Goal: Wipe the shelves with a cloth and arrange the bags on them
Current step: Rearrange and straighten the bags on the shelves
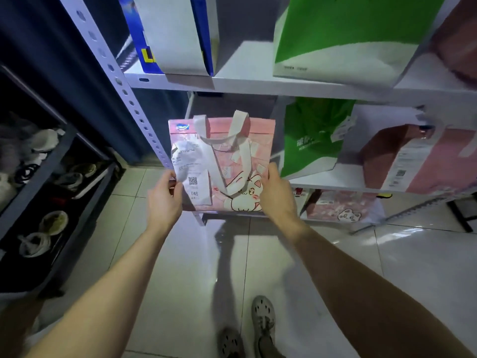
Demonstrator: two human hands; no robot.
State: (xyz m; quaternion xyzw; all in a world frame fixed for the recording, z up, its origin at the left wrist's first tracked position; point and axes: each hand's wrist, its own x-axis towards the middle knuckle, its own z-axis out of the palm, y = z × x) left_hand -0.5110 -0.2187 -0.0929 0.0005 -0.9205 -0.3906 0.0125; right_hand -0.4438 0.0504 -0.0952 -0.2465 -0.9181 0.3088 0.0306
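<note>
Dark rack (38, 182) w/ shoes (74, 177) left; tiled floor (180, 280).

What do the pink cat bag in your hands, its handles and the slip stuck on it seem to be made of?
Pink cat bag: probably laminated non-woven or coated fabric, since the printed face has a slight sheen and holds flat.
Handles: white fabric strap, matte and floppy. The weave is too small to tell.
Slip: thin white paper, likely a receipt, with printed text, a QR code and a curled, wrinkled top.

Top-shelf green bag (348, 34) and blue bag (170, 34) cut off above — receipt (189, 171) print unreadable.
</note>
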